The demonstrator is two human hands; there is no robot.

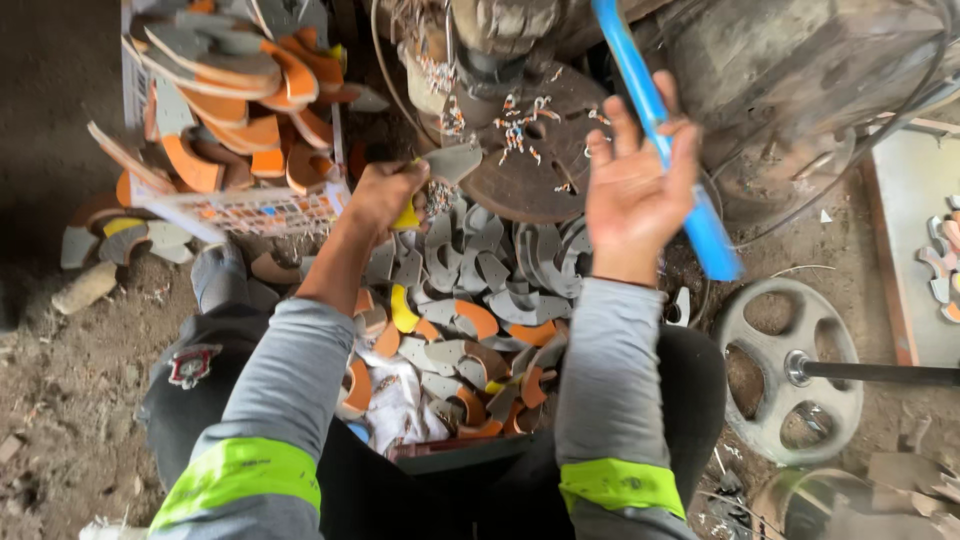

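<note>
**Left hand on a grey cut piece, right hand open beside the blue bar**

Your left hand (385,192) is the grip that matters: fingers closed around a flat grey cut piece (452,162), with a bit of yellow showing under the palm. The piece sticks out to the right of your grip, long axis roughly level, its far end just at the edge of the rusty round disc (535,150). The disc lies up and to the right of that hand, near, so your left is the closer hand to it.

Your right hand (640,185) is spread open, palm toward you, gripping nothing. The blue bar (668,140) runs steeply from upper left to lower right, just behind your fingers; touching or not, cannot tell.

Below both hands, the heap of scraps (470,320), curved grey, orange and yellow offcuts, lies between your forearms, spilling over a white sack (395,410).

Upper left: a white plastic crate (245,212), mesh-sided, tilted, stuffed with orange and grey soles. Lower right: a grey spoked wheel (790,370) on a dark shaft, flat on the dirt floor. No readable labels or signs; a small red-and-white patch (190,365) sits on the dark trouser leg.
</note>
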